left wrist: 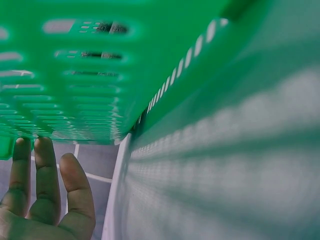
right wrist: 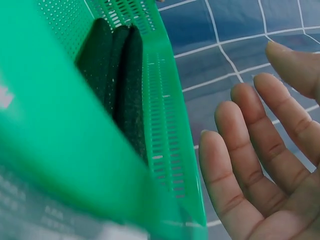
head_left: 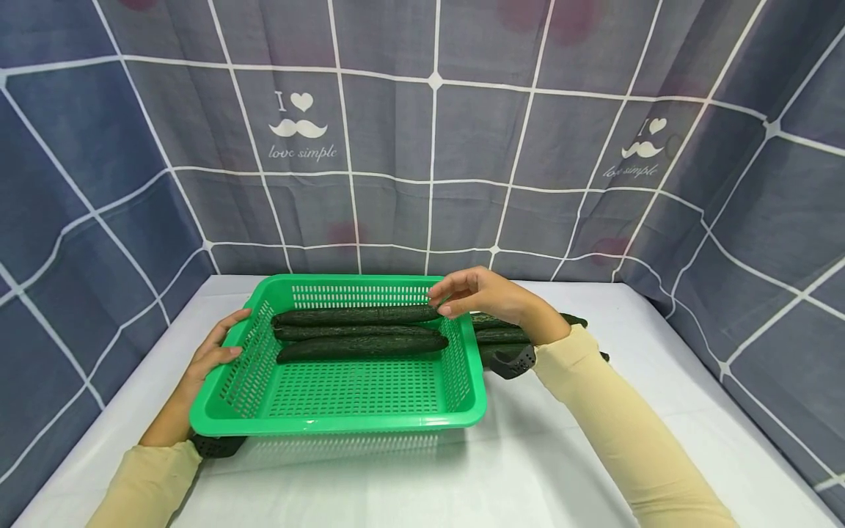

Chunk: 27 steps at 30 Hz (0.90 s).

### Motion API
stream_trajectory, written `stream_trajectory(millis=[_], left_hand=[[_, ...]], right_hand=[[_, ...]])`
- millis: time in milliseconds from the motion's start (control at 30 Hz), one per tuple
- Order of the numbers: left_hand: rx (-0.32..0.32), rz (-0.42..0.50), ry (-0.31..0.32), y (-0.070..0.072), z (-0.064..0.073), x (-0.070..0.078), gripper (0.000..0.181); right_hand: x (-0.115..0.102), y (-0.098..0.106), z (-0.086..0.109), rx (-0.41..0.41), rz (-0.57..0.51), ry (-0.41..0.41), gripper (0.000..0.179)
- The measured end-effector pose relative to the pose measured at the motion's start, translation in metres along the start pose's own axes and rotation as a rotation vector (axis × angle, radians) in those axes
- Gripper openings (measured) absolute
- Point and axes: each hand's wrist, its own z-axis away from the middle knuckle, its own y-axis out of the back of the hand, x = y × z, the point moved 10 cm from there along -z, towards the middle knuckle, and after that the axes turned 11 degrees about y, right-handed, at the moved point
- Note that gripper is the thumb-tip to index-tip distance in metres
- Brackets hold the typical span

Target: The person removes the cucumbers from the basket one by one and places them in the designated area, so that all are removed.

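Observation:
A green plastic basket [head_left: 370, 424] with slotted walls holds three dark green cucumbers [head_left: 363, 347] lying side by side toward its back. My left hand [head_left: 207, 356] grips the basket's left side, thumb over the rim; in the left wrist view its fingers [left wrist: 45, 172] reach to the slotted outer surface. Above the basket's back right corner is my right hand [head_left: 478, 293], fingers loosely bent and holding nothing. The right wrist view shows this palm and the spread fingers [right wrist: 267, 145] beside the basket rim. More cucumbers [head_left: 502, 336] lie right of the basket, partly hidden beneath my right wrist.
A white-covered table [head_left: 561, 455] carries the basket and the outer cucumbers. Blue-grey checked cloth [head_left: 383, 147] hangs behind and along both sides. Black wrist devices [head_left: 511, 361] sit under each wrist. The basket's front edge stands above its shadow on the table.

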Motion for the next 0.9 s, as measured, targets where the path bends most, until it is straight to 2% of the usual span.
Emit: stream_trajectory(millis=[67,133,233,467,633,833,900], left_hand=[[-0.013,0.045,0.013,0.000,0.000,0.000,0.074],[-0.017,0.045,0.005,-0.001,0.001,0.001,0.074],[-0.037,0.115,0.024,-0.001,0.002,0.000,0.072],[0.015,-0.020,0.015,0.004,0.002,-0.001,0.073],[0.020,-0.053,0.005,0.003,0.001,-0.002,0.073],[-0.009,0.009,-0.005,0.001,-0.001,-0.002,0.074],[-0.004,-0.011,-0.010,0.002,-0.001,-0.003,0.074]], right_hand=[[-0.001,-0.003,-0.007,0.007,0.013,-0.009,0.037],[-0.001,-0.005,-0.013,0.016,0.022,-0.021,0.039],[0.001,-0.006,-0.022,0.030,0.034,-0.039,0.040],[0.008,-0.009,-0.043,0.080,0.075,-0.062,0.036],[0.012,-0.014,-0.054,0.092,0.130,-0.086,0.040],[0.014,-0.022,-0.067,0.088,0.219,-0.087,0.037],[0.015,-0.026,-0.071,0.077,0.225,-0.082,0.037]])
